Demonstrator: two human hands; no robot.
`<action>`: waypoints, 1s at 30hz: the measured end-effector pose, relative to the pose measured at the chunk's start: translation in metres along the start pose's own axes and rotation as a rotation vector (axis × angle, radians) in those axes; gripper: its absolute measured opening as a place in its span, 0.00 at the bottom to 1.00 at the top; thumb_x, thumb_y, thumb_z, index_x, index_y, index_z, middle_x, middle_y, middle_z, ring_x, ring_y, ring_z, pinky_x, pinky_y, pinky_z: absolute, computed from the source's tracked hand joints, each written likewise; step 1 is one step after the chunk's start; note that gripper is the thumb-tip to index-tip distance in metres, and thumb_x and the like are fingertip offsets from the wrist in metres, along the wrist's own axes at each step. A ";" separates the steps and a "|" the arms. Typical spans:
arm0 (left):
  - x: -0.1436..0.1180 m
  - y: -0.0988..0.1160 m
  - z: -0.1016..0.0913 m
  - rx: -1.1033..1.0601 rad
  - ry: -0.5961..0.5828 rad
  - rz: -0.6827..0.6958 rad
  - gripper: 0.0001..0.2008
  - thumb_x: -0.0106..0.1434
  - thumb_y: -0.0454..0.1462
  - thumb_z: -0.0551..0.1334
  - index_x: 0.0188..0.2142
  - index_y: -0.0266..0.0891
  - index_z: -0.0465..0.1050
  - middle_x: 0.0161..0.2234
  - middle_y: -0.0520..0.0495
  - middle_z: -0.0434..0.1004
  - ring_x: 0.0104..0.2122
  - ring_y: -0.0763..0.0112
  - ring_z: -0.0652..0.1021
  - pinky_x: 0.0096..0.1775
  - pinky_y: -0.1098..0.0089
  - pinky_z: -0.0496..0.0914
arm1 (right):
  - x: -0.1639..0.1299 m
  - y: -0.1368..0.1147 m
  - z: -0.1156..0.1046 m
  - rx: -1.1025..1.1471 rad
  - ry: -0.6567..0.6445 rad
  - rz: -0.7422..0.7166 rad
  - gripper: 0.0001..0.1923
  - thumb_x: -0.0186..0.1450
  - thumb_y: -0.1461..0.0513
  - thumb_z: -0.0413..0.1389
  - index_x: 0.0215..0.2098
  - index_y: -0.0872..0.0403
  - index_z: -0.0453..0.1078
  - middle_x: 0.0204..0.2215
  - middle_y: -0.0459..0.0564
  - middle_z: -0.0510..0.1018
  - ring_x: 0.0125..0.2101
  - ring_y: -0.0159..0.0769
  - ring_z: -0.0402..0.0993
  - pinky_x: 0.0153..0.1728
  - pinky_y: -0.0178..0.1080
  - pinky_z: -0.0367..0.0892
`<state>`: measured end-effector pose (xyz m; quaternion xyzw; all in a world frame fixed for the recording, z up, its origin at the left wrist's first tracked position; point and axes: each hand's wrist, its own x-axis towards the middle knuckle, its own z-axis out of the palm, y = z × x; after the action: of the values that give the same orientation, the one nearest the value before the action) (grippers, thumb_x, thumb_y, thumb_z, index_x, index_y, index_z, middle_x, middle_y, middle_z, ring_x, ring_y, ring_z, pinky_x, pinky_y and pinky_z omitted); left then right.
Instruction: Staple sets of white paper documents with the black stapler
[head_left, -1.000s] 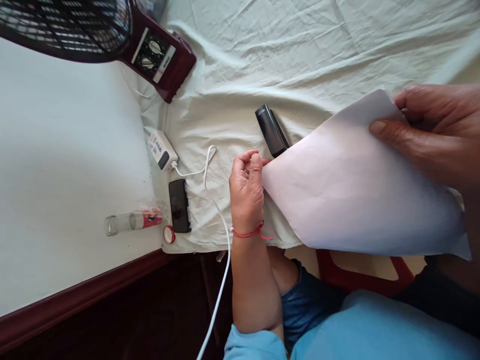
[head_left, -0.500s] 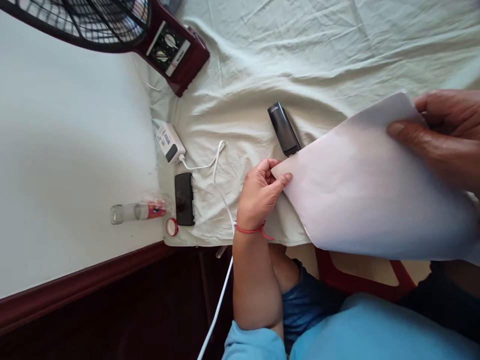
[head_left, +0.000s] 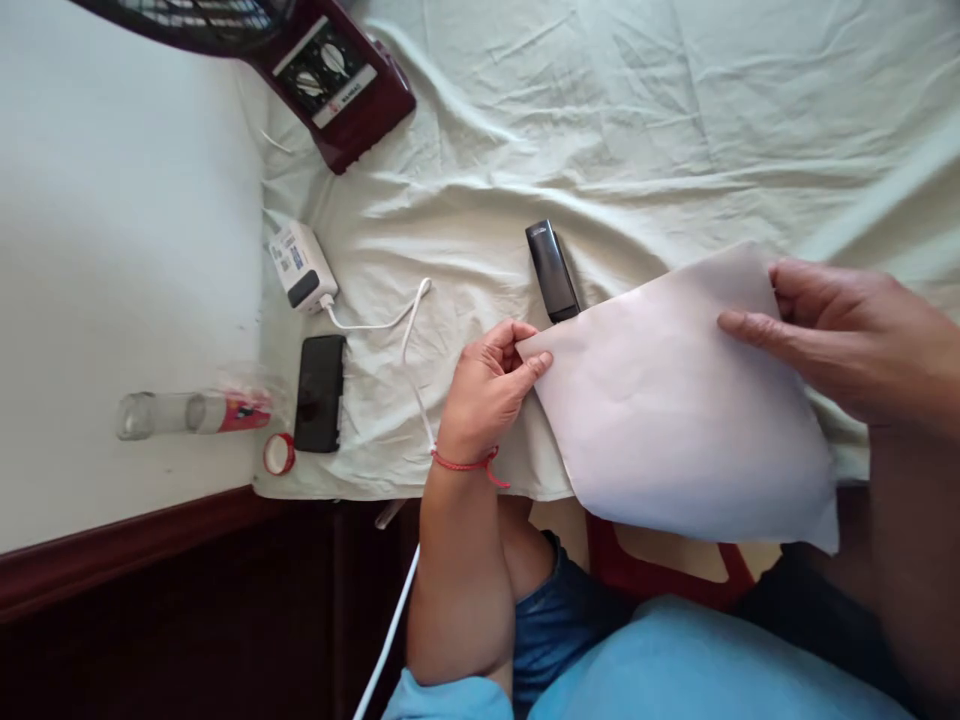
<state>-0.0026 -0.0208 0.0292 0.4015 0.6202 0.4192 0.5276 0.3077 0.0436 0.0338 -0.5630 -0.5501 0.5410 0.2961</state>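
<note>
Between my hands is a white sheet of paper (head_left: 675, 400), its near edge drooping past the table's edge toward my lap. My left hand (head_left: 491, 385) pinches its left corner, thumb on top and fingers beneath. At the upper right corner, my right hand (head_left: 847, 330) grips the paper the same way. Just beyond the paper's far edge lies a black stapler (head_left: 551, 270) on the cloth, its near end meeting or passing under the sheet; I cannot tell which.
On the left are a black phone (head_left: 320, 393), a white power adapter (head_left: 300, 265) with a white cable (head_left: 405, 345), a clear bottle (head_left: 195, 412) and a red cap (head_left: 279, 454). A dark red fan (head_left: 345, 85) stands at the back left on the pale tablecloth (head_left: 600, 120).
My right hand has come left and nearer with its corner of the paper. The whole view has shifted, so the things on the left appear farther left.
</note>
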 end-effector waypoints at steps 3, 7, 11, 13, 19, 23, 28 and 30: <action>0.002 0.001 -0.002 -0.029 -0.028 0.004 0.14 0.56 0.41 0.78 0.34 0.41 0.76 0.28 0.54 0.74 0.27 0.74 0.71 0.30 0.72 0.65 | -0.002 -0.001 0.000 -0.011 -0.130 0.107 0.27 0.58 0.42 0.74 0.48 0.48 0.86 0.36 0.52 0.87 0.32 0.45 0.84 0.21 0.36 0.76; 0.001 0.007 -0.004 -0.126 -0.064 -0.058 0.18 0.54 0.44 0.81 0.35 0.41 0.77 0.24 0.55 0.69 0.23 0.77 0.65 0.25 0.73 0.58 | -0.005 -0.004 0.003 0.124 -0.034 0.102 0.25 0.57 0.46 0.76 0.48 0.48 0.87 0.37 0.52 0.88 0.31 0.43 0.83 0.25 0.37 0.77; -0.001 0.013 -0.002 -0.259 -0.046 -0.101 0.23 0.51 0.48 0.84 0.39 0.42 0.79 0.27 0.55 0.70 0.21 0.80 0.60 0.22 0.73 0.54 | -0.003 -0.011 0.011 0.251 0.215 -0.065 0.16 0.59 0.55 0.75 0.46 0.45 0.88 0.38 0.48 0.88 0.33 0.38 0.81 0.31 0.37 0.77; -0.001 0.014 0.001 -0.242 -0.094 -0.102 0.22 0.53 0.51 0.82 0.35 0.41 0.80 0.27 0.53 0.70 0.21 0.80 0.59 0.22 0.72 0.52 | -0.001 -0.012 0.016 0.256 0.327 -0.143 0.13 0.59 0.60 0.74 0.43 0.44 0.88 0.38 0.47 0.88 0.34 0.36 0.80 0.31 0.36 0.75; 0.004 0.005 0.008 -0.104 -0.023 -0.061 0.25 0.55 0.56 0.80 0.23 0.41 0.76 0.19 0.55 0.58 0.20 0.78 0.54 0.23 0.69 0.46 | 0.003 -0.002 0.012 0.163 0.296 -0.149 0.11 0.65 0.57 0.71 0.47 0.44 0.87 0.38 0.47 0.86 0.32 0.33 0.76 0.25 0.33 0.69; 0.008 0.000 0.013 -0.129 0.074 -0.032 0.30 0.49 0.55 0.83 0.20 0.40 0.69 0.20 0.56 0.61 0.21 0.79 0.56 0.24 0.71 0.49 | 0.005 0.005 0.004 0.155 0.180 -0.072 0.16 0.65 0.53 0.71 0.51 0.44 0.85 0.41 0.48 0.86 0.34 0.36 0.80 0.26 0.33 0.73; 0.011 -0.003 0.025 -0.252 0.197 -0.041 0.29 0.43 0.49 0.86 0.22 0.39 0.69 0.24 0.53 0.71 0.25 0.77 0.68 0.27 0.73 0.63 | 0.006 0.004 0.006 0.255 0.160 -0.056 0.18 0.63 0.59 0.71 0.52 0.44 0.85 0.42 0.46 0.87 0.36 0.37 0.82 0.31 0.35 0.77; 0.013 -0.004 0.029 -0.280 0.203 -0.032 0.27 0.44 0.50 0.86 0.24 0.40 0.72 0.26 0.52 0.74 0.26 0.75 0.71 0.29 0.72 0.66 | 0.006 0.001 0.009 0.269 0.227 -0.070 0.17 0.62 0.63 0.69 0.50 0.44 0.86 0.40 0.45 0.87 0.36 0.36 0.81 0.31 0.35 0.76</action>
<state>0.0241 -0.0076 0.0186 0.2697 0.6120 0.5315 0.5198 0.2984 0.0470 0.0294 -0.5563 -0.4553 0.5318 0.4477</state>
